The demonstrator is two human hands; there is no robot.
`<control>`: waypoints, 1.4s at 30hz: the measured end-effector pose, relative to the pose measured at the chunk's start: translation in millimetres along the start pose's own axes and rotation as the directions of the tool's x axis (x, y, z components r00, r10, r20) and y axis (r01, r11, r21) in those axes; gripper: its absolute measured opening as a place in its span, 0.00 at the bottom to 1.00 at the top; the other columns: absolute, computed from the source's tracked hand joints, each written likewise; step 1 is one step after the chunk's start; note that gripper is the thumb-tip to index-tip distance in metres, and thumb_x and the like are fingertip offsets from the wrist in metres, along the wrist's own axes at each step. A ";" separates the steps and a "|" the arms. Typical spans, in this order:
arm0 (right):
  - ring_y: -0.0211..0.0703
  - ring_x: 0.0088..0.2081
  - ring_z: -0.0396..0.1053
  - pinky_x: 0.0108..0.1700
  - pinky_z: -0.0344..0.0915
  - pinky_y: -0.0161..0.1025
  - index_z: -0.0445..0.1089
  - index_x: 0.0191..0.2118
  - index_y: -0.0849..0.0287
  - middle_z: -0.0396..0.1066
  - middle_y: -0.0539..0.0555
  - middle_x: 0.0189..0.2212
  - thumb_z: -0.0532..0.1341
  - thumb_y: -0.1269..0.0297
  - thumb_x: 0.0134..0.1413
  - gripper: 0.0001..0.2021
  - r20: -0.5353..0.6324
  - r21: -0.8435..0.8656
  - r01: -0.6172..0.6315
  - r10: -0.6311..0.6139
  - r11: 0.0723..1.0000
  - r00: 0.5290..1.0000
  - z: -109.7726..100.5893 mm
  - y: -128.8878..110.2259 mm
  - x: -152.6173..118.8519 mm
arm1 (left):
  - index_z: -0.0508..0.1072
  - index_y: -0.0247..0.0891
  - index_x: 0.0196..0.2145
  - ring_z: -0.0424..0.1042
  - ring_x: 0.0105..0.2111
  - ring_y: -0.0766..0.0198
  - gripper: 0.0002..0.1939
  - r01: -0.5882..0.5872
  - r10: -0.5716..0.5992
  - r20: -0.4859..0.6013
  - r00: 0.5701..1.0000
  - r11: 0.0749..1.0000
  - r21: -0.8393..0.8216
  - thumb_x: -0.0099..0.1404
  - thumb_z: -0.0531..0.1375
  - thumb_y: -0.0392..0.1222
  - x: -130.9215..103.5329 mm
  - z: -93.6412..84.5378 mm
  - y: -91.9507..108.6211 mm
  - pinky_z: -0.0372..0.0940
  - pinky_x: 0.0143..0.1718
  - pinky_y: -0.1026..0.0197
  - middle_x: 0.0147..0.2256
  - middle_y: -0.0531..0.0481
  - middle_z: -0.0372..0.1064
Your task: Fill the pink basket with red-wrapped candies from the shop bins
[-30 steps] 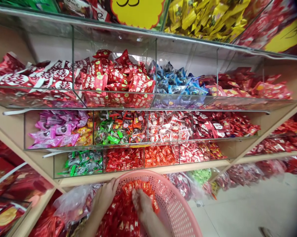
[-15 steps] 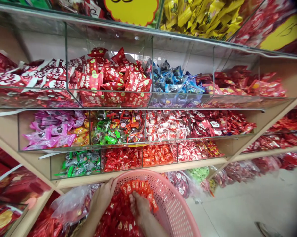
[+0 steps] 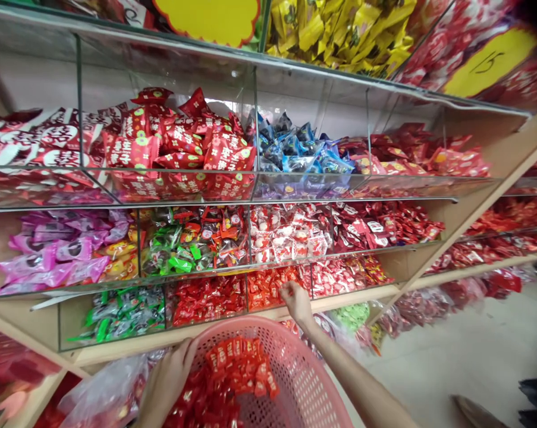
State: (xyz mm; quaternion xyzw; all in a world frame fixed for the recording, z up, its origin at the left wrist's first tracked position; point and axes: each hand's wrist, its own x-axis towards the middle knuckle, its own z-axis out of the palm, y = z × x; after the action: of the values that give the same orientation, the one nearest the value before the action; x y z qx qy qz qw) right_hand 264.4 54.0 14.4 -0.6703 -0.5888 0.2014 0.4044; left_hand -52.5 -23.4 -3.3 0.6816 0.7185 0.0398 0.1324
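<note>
One round pink plastic basket holds many red-wrapped candies below wooden shelves and beside pale floor. The left hand is clamped on its rim; the right hand, fingers curled, contents unclear, is at one bin of orange-wrapped candies, beneath two yellow price cards

The basket looks like smooth plastic. The sweets at six o'clock are glossily wrapped; the shelf edge looks matt, wooden.
</note>
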 end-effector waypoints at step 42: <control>0.43 0.32 0.70 0.30 0.55 0.34 0.66 0.36 0.60 0.73 0.56 0.29 0.55 0.61 0.54 0.09 0.301 -0.588 0.110 0.090 0.801 0.949 2.4 3.6 -148.9 | 0.69 0.43 0.45 0.74 0.36 0.51 0.24 -0.025 0.029 -0.058 0.998 0.997 0.070 0.66 0.38 0.52 -10.1 -6.6 5.1 0.61 0.32 0.59 0.37 0.42 0.75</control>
State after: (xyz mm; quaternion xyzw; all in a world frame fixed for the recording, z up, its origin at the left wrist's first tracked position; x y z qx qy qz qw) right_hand 231.2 -87.0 -20.6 -0.7194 -0.6822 0.1072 0.0743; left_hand -48.8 -32.2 5.6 0.6939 0.7139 0.0364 0.0869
